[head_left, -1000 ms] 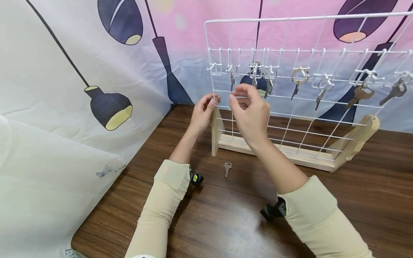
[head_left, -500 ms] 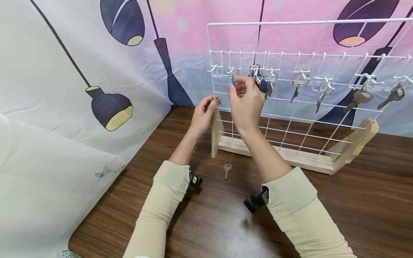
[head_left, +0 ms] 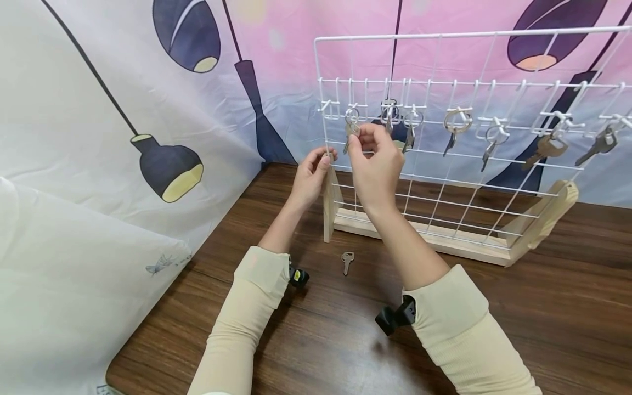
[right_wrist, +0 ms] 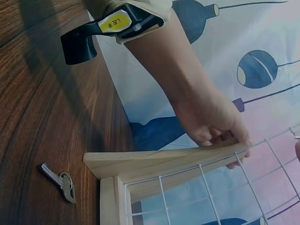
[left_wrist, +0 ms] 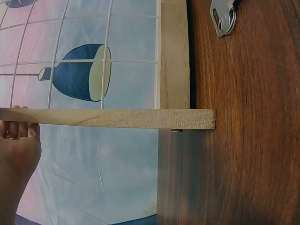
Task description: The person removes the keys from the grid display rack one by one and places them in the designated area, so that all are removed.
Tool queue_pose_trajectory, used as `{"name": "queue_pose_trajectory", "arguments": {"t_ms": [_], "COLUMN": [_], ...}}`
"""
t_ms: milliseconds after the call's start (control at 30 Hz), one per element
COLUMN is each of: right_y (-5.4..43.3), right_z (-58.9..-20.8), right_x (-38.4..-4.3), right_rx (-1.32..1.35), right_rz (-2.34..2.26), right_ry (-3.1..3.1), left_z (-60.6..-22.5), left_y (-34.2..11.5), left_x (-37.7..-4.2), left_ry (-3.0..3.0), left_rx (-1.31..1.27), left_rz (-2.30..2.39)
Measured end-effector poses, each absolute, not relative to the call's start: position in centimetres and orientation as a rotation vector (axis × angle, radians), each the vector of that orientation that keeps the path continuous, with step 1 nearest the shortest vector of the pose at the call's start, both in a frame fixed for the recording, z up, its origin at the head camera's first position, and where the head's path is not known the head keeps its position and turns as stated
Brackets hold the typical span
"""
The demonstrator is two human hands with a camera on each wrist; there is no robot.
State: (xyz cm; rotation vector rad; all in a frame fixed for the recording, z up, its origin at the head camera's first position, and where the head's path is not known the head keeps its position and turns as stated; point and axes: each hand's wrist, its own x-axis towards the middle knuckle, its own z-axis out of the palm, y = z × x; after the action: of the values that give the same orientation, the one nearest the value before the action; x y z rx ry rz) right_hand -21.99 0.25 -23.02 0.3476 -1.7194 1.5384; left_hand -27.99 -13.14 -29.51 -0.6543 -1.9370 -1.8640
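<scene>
My left hand (head_left: 309, 180) grips the top of the wooden end post (head_left: 328, 203) of a white wire grid rack; the left wrist view shows its fingers curled behind that post (left_wrist: 117, 117). With thumb and fingertips, my right hand (head_left: 377, 167) pinches a key (head_left: 347, 131) whose ring (head_left: 352, 115) hangs on the second hook from the left. Part of that key is hidden behind the fingers. A loose key (head_left: 348, 262) lies on the table in front of the rack, seen also as a silver key (right_wrist: 60, 182) in the right wrist view.
Several more keys hang along the hooks to the right, among them one on a gold-coloured ring (head_left: 458, 120). The leftmost hook (head_left: 329, 108) bears no key. A wooden base (head_left: 469, 242) carries the wire grid on the brown table (head_left: 316, 340). Printed cloth (head_left: 276, 109) hangs behind.
My right hand has moved up and left to the key on the second hook and now pinches it; that key has tilted. My left hand stays on the post.
</scene>
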Motion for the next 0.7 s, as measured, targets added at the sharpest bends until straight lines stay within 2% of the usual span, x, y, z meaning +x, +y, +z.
{"name": "queue_pose_trajectory", "arguments": {"t_ms": [700], "right_y": [1.3], "right_z": [-21.4], "right_x": [-19.6], "right_rx": [0.445], "right_rz": [1.552], "right_ry": [-1.613], "left_z": [-29.2], "left_y": [-13.0], "left_x": [-27.8], "left_ry": [-1.938], "left_rx": [-0.621], "left_rz": [-1.914]}}
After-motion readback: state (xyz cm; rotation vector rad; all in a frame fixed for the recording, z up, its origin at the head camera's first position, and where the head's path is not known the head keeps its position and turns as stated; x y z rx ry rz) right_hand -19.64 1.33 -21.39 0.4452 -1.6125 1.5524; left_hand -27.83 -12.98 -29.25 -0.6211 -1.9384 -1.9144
